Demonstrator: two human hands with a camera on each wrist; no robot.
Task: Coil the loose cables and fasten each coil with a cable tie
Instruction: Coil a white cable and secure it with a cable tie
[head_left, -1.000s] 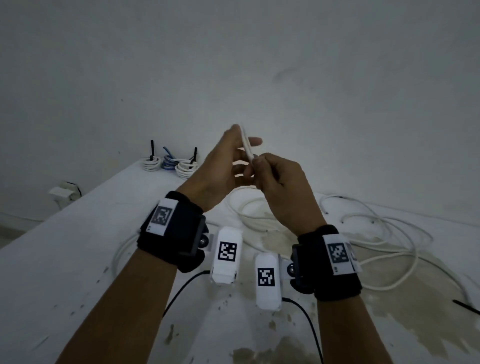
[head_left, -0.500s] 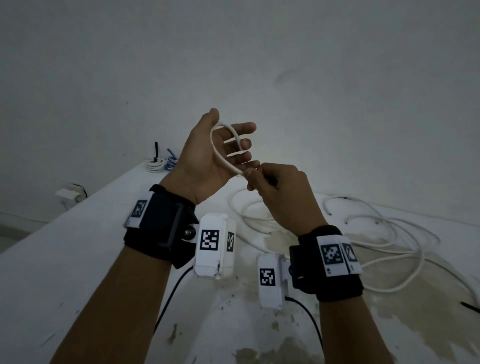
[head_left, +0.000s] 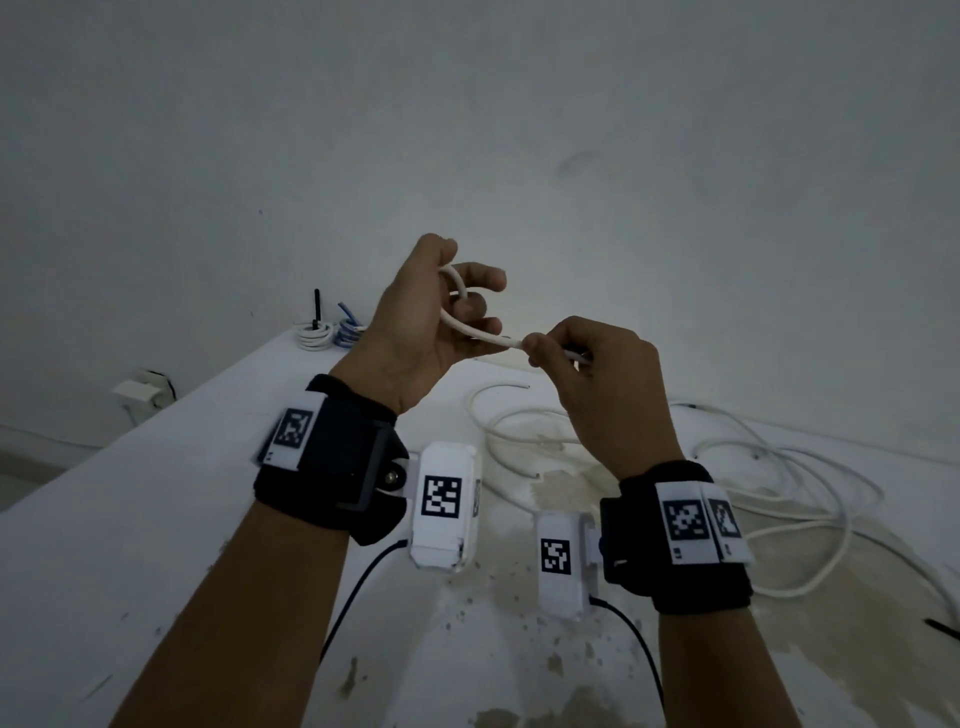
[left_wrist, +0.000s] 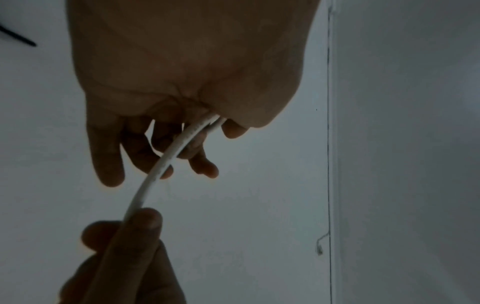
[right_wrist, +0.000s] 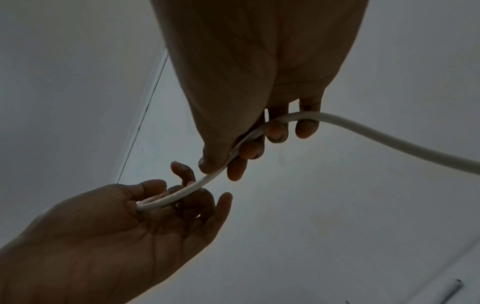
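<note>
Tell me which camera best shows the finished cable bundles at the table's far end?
The head view: two tied cable coils sit at the far table edge, small behind the left hand. Neither wrist view shows them.

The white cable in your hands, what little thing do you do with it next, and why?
Probably swing the right hand round to lay another turn on the left hand. The white cable makes only one small loop there, and most of it lies loose on the table.

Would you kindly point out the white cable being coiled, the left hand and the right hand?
white cable (head_left: 480, 333): head view, stretch between both hands.
left hand (head_left: 415, 332): head view, back of hand.
right hand (head_left: 605, 384): head view, back of hand.
</note>
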